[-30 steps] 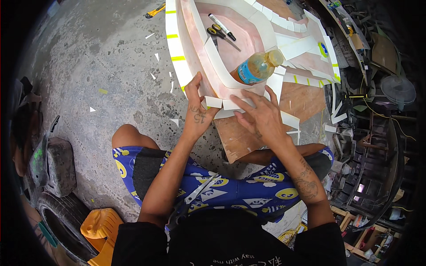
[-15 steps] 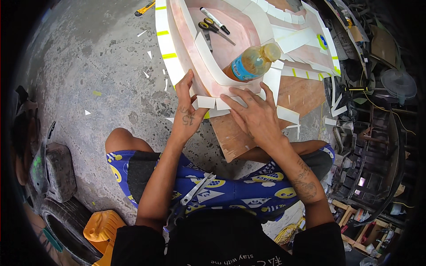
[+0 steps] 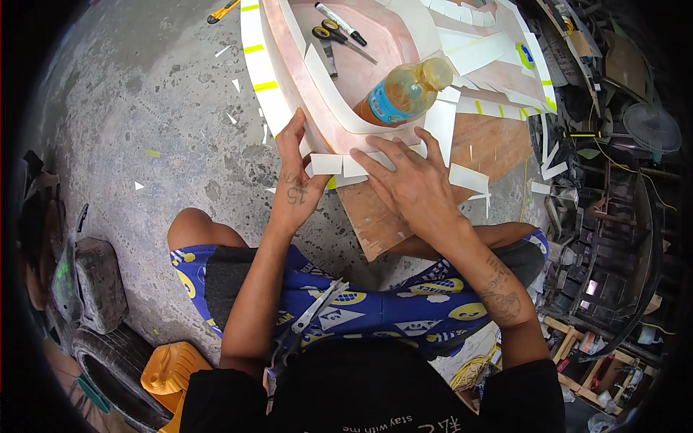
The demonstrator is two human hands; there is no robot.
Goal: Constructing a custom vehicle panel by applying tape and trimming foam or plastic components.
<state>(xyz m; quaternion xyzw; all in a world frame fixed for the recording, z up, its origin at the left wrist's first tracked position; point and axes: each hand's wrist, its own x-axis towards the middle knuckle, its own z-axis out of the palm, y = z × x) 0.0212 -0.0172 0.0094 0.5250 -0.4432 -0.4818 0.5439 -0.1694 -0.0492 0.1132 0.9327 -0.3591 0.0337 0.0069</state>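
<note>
A large pinkish shell with white card strips round its rim [image 3: 330, 137] lies in front of me. My left hand [image 3: 294, 180] is at its near left corner, thumb and fingers closed on a folded white card tab [image 3: 326, 164]. Fingers outstretched and spread, my right hand [image 3: 413, 177] presses on the near rim beside that tab. Just beyond it a plastic bottle of brown liquid with a blue label [image 3: 390, 101] leans inside the shell. Black-and-yellow scissors [image 3: 339, 36] and a marker pen [image 3: 341, 23] lie farther in. Another pair of scissors [image 3: 317, 310] rests on my lap.
A brown wooden board [image 3: 372, 224] lies under the shell's near side. White card scraps [image 3: 469, 179] are strewn about. A yellow cutter [image 3: 222, 11] is on the floor at far left. Near left are a tyre [image 3: 115, 375] and an orange container [image 3: 172, 368]; metal frames [image 3: 606, 216] crowd the right.
The view has shifted slightly, so shell, bottle and floor scraps appear a little higher and farther left. Both hands keep nearly the same places on the near edge.
</note>
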